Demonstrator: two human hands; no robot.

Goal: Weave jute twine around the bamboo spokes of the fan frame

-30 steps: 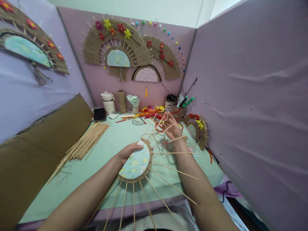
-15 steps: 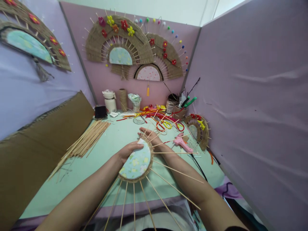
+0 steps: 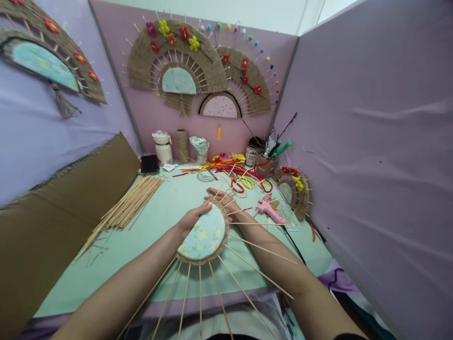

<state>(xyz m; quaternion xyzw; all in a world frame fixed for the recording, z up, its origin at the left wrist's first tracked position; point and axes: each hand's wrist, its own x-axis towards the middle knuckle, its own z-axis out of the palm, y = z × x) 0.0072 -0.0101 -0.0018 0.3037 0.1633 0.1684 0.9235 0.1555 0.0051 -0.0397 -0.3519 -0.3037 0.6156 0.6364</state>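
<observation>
"Pink panel (image 3: 141,118) noted behind the pale-green bench (image 3: 163,203). How is the fan piece (image 3: 205,233) entered?"

"Half-round, cloth-faced; held over the bench's middle, towards the near edge. Long axis: near-left to far-right. Straight side turned far-left; sticks (image 3: 260,270) splayed towards the near and right edges."

"And the hands?"

"Left hand (image 3: 193,218): clamped on the straight side, thumb laid over the cloth, forearm angled from the near-left corner. Right hand (image 3: 229,203): placed by the far rim, fingers extended leftward; whether anything is pinched cannot be told."

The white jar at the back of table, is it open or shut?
Shut: the white jar stands with its lid sitting on top.
</observation>
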